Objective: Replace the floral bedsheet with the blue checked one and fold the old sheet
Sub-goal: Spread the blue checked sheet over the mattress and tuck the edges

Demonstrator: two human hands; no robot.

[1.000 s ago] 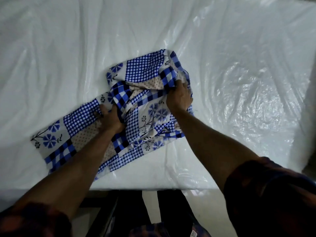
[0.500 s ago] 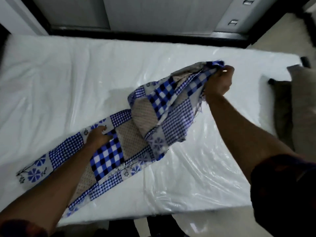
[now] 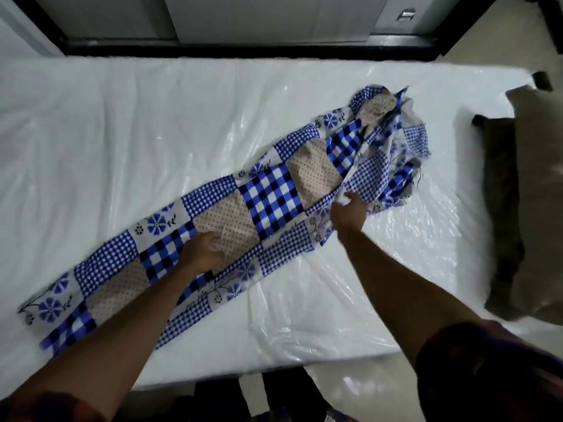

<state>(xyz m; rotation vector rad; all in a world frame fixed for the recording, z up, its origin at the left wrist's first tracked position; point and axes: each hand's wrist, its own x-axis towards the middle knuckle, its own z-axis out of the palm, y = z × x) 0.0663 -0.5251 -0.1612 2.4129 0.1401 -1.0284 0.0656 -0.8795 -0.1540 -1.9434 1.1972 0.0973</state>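
The blue checked sheet [image 3: 268,199], a patchwork of checks, dotted beige squares and blue flowers, lies as a long folded strip running diagonally across the plastic-covered white mattress [image 3: 122,141]. Its far right end is bunched in a loose heap [image 3: 393,147]. My left hand [image 3: 201,251] rests on the strip's middle, fingers bent, pressing it down. My right hand [image 3: 350,210] is at the near edge of the strip beside the heap and pinches a fold of the cloth. No floral bedsheet is in view.
Two pillows, one dark [image 3: 499,190] and one grey-brown [image 3: 539,193], lie at the mattress's right end. A dark bed frame [image 3: 243,51] and pale wall panels run along the far side. Loose plastic [image 3: 329,330] hangs over the near edge above the floor.
My right hand lifted the bunched sheet, swung it right and let it drop, stretching it into a long strip. It now holds a nearer fold. My left hand stayed pressing the sheet.
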